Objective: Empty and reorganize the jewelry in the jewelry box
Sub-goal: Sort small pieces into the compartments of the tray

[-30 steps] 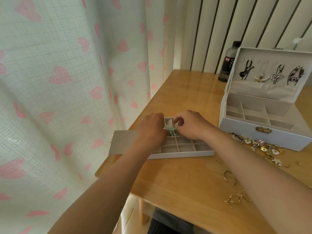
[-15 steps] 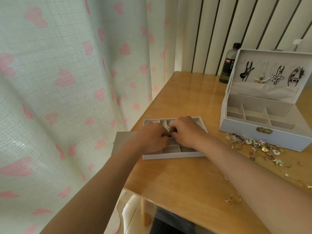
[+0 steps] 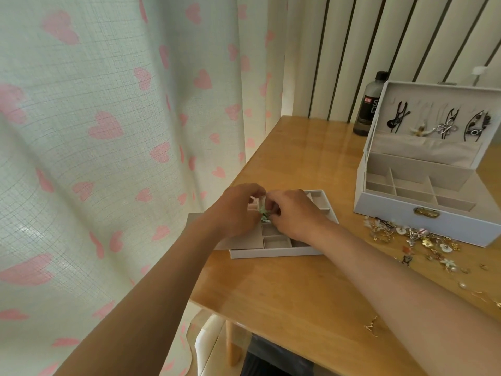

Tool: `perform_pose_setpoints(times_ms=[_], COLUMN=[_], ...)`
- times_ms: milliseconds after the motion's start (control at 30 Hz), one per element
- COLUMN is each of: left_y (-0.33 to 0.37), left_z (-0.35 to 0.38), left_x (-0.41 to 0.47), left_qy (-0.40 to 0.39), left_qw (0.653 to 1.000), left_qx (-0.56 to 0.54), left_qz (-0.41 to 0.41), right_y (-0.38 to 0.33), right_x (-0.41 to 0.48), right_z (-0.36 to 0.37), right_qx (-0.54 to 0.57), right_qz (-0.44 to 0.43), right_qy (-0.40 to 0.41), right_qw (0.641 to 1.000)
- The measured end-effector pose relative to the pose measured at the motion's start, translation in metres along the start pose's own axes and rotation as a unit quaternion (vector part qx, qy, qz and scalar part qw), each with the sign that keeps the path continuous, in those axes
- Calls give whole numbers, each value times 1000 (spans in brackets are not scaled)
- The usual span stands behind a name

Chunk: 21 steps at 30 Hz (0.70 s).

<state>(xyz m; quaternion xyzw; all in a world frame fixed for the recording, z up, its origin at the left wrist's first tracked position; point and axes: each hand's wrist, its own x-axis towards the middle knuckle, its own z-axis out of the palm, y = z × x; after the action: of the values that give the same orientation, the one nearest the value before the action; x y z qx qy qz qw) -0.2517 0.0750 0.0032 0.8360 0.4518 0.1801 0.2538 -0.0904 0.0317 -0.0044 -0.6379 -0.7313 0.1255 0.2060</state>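
Head camera: a person's left hand (image 3: 238, 213) and right hand (image 3: 294, 213) meet fingertip to fingertip over a divided tray (image 3: 276, 252) near the table's (image 3: 298, 294) corner. Both hands are curled tight, thumbs and forefingers closed together on one small green-and-white piece (image 3: 263, 215) of jewelry. The piece sits in the narrow gap between the two sets of fingers (image 3: 271, 203), touched from either side, so neither hand is nearer than the other. It is too small to say what kind of ornament it is or exactly where each finger grips it.

Its long axis appears to run roughly up and down, with its lower end hanging just below the fingertips toward the tray. The tray's open compartments lie directly beneath the fingers and just on the person's side of them, so the next move looks like a short drop straight down, not a reach. Which compartment it is meant for cannot be told.

Well off to the right of the fingers stands the open jewelry box (image 3: 393, 210), its lower compartments bare. A loose heap of jewelry (image 3: 423, 238) is strewn on the table in front of the box, nearer the right hand, and judging by it most of the sorting remains.
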Motion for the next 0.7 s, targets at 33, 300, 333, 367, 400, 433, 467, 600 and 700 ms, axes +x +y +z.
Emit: perform_pose_setpoints(times_ms=[33, 300, 333, 367, 400, 433, 467, 600, 700], left_y=[2, 6, 6, 6, 6, 5, 5, 4, 8], left_z=[0, 4, 7, 9, 11, 14, 15, 21, 21], left_x=[0, 8, 7, 6, 5, 4, 4, 5, 8], left_qy=[-22, -50, -32, -16, -1, 14, 27, 44, 30], left_qw=[1000, 997, 998, 998, 998, 998, 997, 996, 997], left_qx=[17, 54, 48, 40, 34, 30, 34, 70, 77], left_qz=[1, 23, 29, 36, 44, 52, 58, 41, 9], right_y=[0, 5, 6, 7, 8, 10, 12, 23, 23], right_x=[1, -1, -1, -1, -2, -2, -2, 1, 5], right_z=[0, 4, 2, -1, -5, -10, -15, -26, -23], right_qx=[2, 8, 19, 37, 64, 95, 126, 146, 82], right_qz=[-3, 2, 7, 14, 23, 34, 45, 79, 75], right_qy=[6, 46, 40, 28, 9, -12, -27, 3, -4], right_qw=[1000, 999, 999, 999, 998, 995, 991, 986, 994])
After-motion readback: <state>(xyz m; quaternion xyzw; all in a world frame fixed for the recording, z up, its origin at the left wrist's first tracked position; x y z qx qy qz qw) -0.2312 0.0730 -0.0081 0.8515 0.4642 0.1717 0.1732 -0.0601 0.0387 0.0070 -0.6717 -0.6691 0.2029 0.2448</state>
